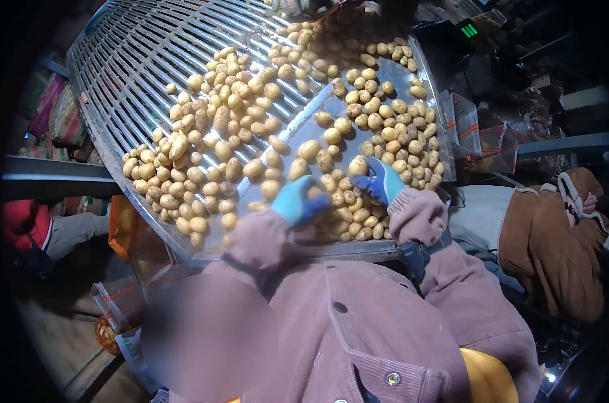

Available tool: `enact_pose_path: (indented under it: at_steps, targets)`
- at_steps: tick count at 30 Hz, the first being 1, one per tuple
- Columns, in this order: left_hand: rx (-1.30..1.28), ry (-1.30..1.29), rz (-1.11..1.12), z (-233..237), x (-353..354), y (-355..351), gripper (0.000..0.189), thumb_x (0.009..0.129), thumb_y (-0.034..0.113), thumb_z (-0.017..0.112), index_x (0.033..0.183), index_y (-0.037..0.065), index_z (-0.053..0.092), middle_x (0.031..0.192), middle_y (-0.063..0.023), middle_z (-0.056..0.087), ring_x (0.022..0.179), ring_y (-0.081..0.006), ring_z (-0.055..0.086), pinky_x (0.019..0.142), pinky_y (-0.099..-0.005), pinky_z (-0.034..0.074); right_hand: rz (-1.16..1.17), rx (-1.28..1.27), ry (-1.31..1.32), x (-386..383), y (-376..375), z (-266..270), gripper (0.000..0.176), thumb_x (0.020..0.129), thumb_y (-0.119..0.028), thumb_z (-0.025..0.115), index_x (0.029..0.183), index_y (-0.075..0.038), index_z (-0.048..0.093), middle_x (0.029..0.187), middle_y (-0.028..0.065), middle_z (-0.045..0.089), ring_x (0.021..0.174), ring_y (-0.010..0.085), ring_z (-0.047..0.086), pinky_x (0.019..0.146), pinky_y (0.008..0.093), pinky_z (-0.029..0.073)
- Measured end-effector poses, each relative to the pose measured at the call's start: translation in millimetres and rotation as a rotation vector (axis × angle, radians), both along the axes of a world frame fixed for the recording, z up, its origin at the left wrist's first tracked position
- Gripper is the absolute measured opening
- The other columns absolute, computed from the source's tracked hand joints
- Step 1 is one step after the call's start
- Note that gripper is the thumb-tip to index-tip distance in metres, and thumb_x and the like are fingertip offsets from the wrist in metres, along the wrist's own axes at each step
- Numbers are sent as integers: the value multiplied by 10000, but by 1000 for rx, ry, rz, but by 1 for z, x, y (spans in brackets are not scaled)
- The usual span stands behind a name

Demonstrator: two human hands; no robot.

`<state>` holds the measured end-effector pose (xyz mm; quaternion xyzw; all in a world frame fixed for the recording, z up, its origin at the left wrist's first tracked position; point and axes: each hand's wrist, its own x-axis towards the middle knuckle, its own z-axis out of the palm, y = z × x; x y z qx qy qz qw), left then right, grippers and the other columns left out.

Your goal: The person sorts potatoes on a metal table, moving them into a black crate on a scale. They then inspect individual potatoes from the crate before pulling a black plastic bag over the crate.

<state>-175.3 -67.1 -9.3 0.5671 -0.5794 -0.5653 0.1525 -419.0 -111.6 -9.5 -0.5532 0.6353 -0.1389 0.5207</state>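
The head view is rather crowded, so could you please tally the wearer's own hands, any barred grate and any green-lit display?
Wearer's gloved hands, left hand and right hand: 2
Barred grate: 1
Green-lit display: 1
Total: 4
The potatoes overlap too much to count, so they stay out of the total.

No word, number or brand can be read clearly. On a dark rectangular display [466,27], beyond and to the right of the right hand's blue gloved fingers [381,191], there are glowing green bars [470,31]. They form no letter which I can recognise.
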Motion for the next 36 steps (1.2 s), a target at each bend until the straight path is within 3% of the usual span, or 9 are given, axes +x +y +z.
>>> enact_pose_path:
  at_steps: [2, 6, 14, 17, 21, 28, 32, 33, 36]
  targets:
    - [295, 511, 143, 0, 21, 12, 452, 933, 379, 622, 1256, 67, 566, 1138, -77, 629, 863, -143, 617, 623, -285, 524, -180, 128, -311, 23, 24, 41, 577, 835, -217, 763, 1303, 13, 517, 1126, 100, 649, 970, 167, 611, 810, 306, 520]
    - [638, 1222, 677, 25, 38, 62, 532, 966, 436, 553, 1325, 49, 489, 1221, -183, 614, 1125, -268, 613, 936, -400, 553, 183, 69, -473, 62, 51, 22, 520, 864, -182, 733, 1319, -33, 531, 1045, 104, 663, 945, 145, 609, 785, 273, 512]
    - [163, 631, 877, 22, 102, 192, 446, 976, 474, 492, 1201, 102, 590, 1195, -271, 608, 823, -335, 599, 538, -313, 499, 405, -168, 176, 85, 8, 26, 348, 901, -281, 631, 1231, -170, 629, 974, 136, 699, 885, 275, 673, 776, 399, 529]
    - [331, 1265, 1268, 19, 137, 251, 410, 983, 438, 489, 1184, 101, 609, 1125, -256, 635, 782, -336, 593, 498, -297, 487, 690, -432, 208, 115, 14, 8, 421, 888, -307, 615, 1295, -207, 575, 999, 149, 685, 912, 326, 662, 797, 443, 520]
    - [202, 849, 1695, 20, 146, 316, 295, 944, 285, 568, 1142, 69, 600, 1046, -153, 646, 780, -210, 618, 520, -258, 488, 876, -483, 391, 162, 14, -9, 484, 895, -331, 594, 1356, -225, 493, 1084, 153, 662, 979, 351, 650, 809, 469, 505]
    - [222, 345, 1386, -89, 222, 458, 319, 1005, 240, 492, 1221, 17, 568, 1140, -123, 623, 990, -255, 625, 850, -355, 530, 671, -478, 519, 144, -24, 1, 345, 916, -258, 560, 1258, -223, 579, 1070, 160, 680, 956, 373, 657, 820, 463, 517]
    - [-125, -427, 1256, -30, 214, 352, 306, 962, 135, 581, 1243, 14, 562, 1160, -125, 610, 1023, -224, 616, 882, -342, 514, 341, -596, 484, 84, -37, -21, 273, 934, -318, 573, 1175, -222, 657, 1075, 147, 681, 971, 365, 656, 839, 439, 517]
    - [-252, -206, 1384, -29, 208, 314, 344, 910, 87, 651, 1235, 2, 573, 1177, -134, 606, 1046, -212, 608, 905, -333, 501, 261, -569, 506, 73, -35, -14, 281, 932, -324, 576, 1178, -218, 659, 1098, 143, 678, 993, 359, 652, 854, 428, 513]
    - [-794, -646, 911, -24, 206, 201, 429, 817, 133, 722, 1218, 40, 601, 1259, -222, 562, 1136, -403, 558, 968, -434, 469, 251, -518, 621, 27, -31, -31, 326, 937, -377, 516, 1234, -277, 609, 1137, 129, 663, 1028, 377, 630, 875, 496, 492]
